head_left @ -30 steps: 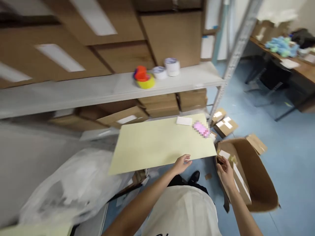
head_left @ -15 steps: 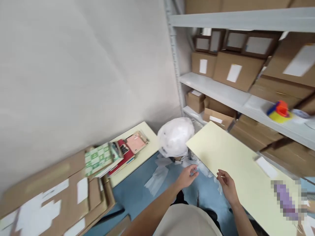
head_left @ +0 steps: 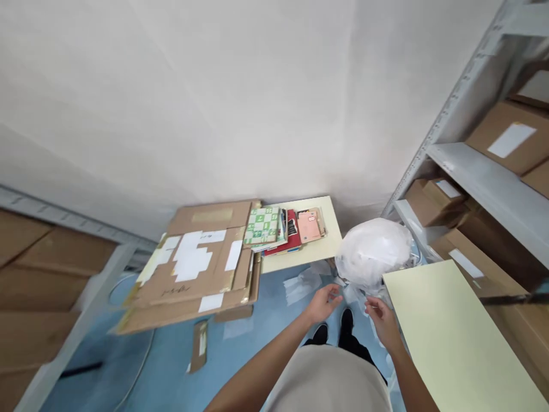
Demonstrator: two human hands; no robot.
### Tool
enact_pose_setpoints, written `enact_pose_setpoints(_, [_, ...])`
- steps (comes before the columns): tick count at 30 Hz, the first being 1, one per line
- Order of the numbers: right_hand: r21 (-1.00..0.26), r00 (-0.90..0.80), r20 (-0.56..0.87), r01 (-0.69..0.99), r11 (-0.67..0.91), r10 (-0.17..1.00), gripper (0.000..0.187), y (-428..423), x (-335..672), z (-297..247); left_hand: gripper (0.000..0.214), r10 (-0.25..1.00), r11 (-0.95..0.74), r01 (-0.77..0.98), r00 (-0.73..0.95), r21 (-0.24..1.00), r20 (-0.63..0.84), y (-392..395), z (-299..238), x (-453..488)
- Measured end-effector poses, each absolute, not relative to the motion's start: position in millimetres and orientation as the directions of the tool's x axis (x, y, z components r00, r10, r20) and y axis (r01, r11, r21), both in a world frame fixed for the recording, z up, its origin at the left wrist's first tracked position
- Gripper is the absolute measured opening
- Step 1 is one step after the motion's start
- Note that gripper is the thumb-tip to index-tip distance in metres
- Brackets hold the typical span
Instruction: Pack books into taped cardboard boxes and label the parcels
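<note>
My left hand (head_left: 325,303) hovers over the blue floor, its fingers loosely curved and apart with nothing in them. Close to the corner of the right table, my right hand (head_left: 381,321) is empty too, thumb and fingers slightly spread. Beyond both hands sits a bulging white plastic bag (head_left: 372,252) on the floor. Books lie on the cream table by the wall: a green-and-white checked book (head_left: 262,226), a red book (head_left: 292,232) and a pink notebook (head_left: 309,226). Neither hand touches any of them.
Flattened cardboard (head_left: 206,257) covers the left table (head_left: 319,240) and juts past its edge. A cream table (head_left: 463,332) stands at my right. Metal shelves with boxes (head_left: 510,137) rise on the right, others (head_left: 38,297) on the left. Plastic scraps (head_left: 302,286) litter the floor.
My view has swung left: the books, cardboard and bag now sit further right, and the left shelf has come into sight. Both hands stay empty in much the same pose.
</note>
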State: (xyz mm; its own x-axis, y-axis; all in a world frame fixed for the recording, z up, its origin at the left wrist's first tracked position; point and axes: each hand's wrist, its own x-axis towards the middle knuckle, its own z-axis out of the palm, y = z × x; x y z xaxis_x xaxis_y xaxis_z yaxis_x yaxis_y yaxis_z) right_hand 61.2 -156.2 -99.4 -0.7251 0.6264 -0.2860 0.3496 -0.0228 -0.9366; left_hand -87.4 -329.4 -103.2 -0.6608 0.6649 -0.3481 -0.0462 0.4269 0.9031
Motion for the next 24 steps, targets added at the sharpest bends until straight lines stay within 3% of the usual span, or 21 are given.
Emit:
enact_pose_setpoints(8, [-0.95,-0.901,-0.288,0.312,0.023,0.325,0.058,-137.2,-29.4,-104.2,0.044,0.446,0.514,-0.014,-0.85,0.857,-0.281,-349.6,-98.1,-113.8])
enact_pose_setpoints(15, [-0.938,-0.948,-0.315,0.317,0.136,0.042,0.049,-162.0,-108.9,-112.5,0.038,0.092,0.667,-0.074,-0.979,0.741,-0.18,-415.5,-94.8,-156.6])
enact_pose_setpoints(20, [-0.923,-0.944,-0.325,0.33,0.2,0.056,0.037,-198.3,-169.8,-138.0,0.049,0.0,0.745,-0.097,-0.989,0.66,-0.146,-460.9,-107.2,-202.4])
enact_pose_setpoints(24, [-0.895,-0.927,-0.35,0.374,0.244,0.137,0.042,-236.5,-227.8,-164.0,0.066,0.113,0.83,0.037,-0.988,0.556,-0.102,-476.0,-102.9,-249.8])
